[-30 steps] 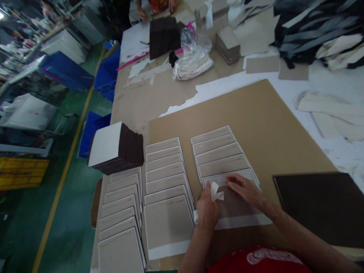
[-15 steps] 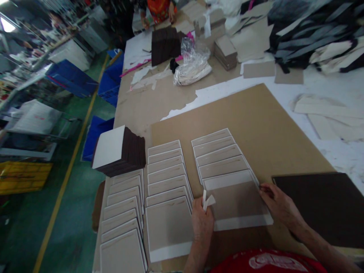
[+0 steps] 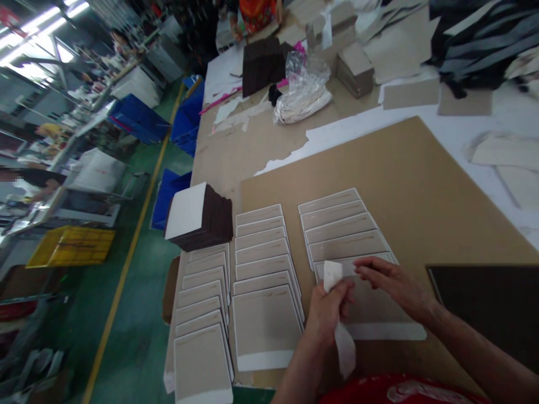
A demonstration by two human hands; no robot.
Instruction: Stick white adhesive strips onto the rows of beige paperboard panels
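left hand (image 3: 325, 314) pinches a limp white paper-like strip (image 3: 346, 350) over the nearest white-edged beige rectangular panel (image 3: 379, 306), right row. right hand (image 3: 389, 283) is over that panel's far part, fingers loosely extended, narrow gaps; can't tell from here if touching. flat dark brown board (image 3: 488, 308) lies to the right.

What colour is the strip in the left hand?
White; the strip in the left hand shows best in the head view.

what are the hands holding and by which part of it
The left hand holds a white strip partway along, one end sticking up, the other hanging below. The right hand shows nothing held.
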